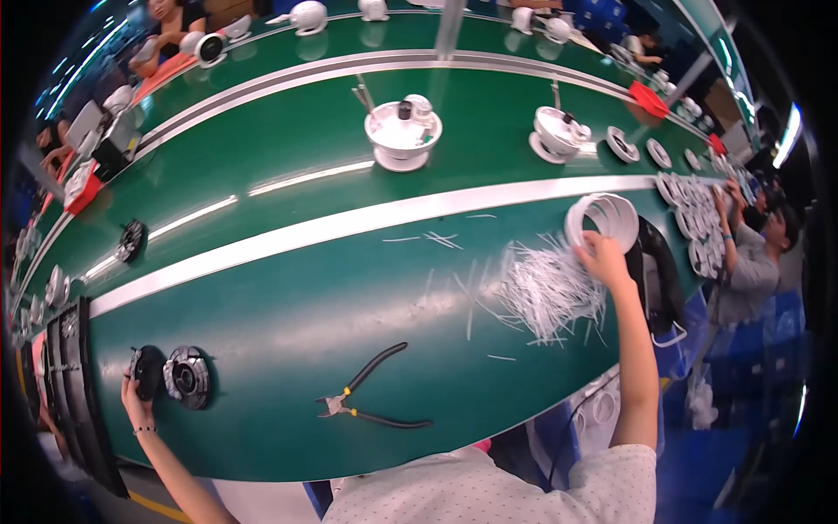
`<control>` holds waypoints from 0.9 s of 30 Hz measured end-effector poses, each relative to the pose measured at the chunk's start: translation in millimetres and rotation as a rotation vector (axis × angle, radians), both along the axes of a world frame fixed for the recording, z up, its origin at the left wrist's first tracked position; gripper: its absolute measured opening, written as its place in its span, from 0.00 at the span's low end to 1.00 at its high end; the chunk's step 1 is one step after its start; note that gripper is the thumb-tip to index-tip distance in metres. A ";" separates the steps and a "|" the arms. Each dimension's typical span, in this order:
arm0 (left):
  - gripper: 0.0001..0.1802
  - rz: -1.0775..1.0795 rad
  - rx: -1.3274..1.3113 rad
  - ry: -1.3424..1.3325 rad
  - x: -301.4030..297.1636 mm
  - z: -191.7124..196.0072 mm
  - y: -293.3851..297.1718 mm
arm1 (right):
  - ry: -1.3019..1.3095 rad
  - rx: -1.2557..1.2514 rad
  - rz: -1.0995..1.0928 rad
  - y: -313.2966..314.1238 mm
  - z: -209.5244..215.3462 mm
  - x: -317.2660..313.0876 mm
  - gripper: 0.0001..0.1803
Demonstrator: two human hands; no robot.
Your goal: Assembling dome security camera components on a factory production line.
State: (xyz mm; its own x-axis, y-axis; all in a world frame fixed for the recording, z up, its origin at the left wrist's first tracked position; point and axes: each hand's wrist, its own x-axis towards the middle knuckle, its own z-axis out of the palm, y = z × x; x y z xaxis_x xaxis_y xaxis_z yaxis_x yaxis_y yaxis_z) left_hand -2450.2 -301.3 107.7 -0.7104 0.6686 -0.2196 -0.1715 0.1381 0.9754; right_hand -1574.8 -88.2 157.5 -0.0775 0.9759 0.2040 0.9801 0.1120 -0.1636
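Note:
At the left end of the green bench, my left hand (138,406) is closed on the edge of a round black part (149,371). A similar black and silver round part (188,377) lies flat just right of it. Far to the right, my right hand (602,259) grips the near edge of a white ring-shaped piece (625,218); it looks like several rings nested, but I cannot tell for sure. Beside that hand spreads a pile of thin white strips (548,293). Diagonal cutters (347,397) with black handles rest, jaws apart, in front of me.
Black trays (72,384) stand at the left edge. Beyond a white strip (375,217), the far surface carries white bowl-shaped assemblies (403,135) and a black round part (132,241). A black bag-like item (661,271) sits right of the rings. Other people work around the bench.

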 end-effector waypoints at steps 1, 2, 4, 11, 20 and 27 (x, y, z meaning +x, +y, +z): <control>0.22 0.018 -0.017 0.011 -16.4 -7.1 -5.5 | 0.013 -0.021 0.035 -1.9 1.7 -6.7 0.17; 0.21 -0.006 -0.022 0.011 -23.6 -10.0 -4.5 | 0.054 -0.047 0.056 -2.2 0.7 -7.9 0.16; 0.19 -0.019 -0.037 0.008 -20.8 -12.2 5.3 | 0.112 -0.006 0.081 -3.2 5.5 -10.8 0.15; 0.19 -0.024 -0.054 0.050 -27.1 -20.8 11.6 | 0.162 -0.003 0.033 -1.6 19.9 -17.7 0.11; 0.25 0.157 -0.032 0.162 -7.8 -18.7 14.3 | 0.104 0.196 -0.009 -12.2 34.3 -14.7 0.10; 0.30 0.057 0.323 0.426 159.9 86.1 88.9 | 0.130 0.409 0.430 -35.1 81.9 -165.7 0.07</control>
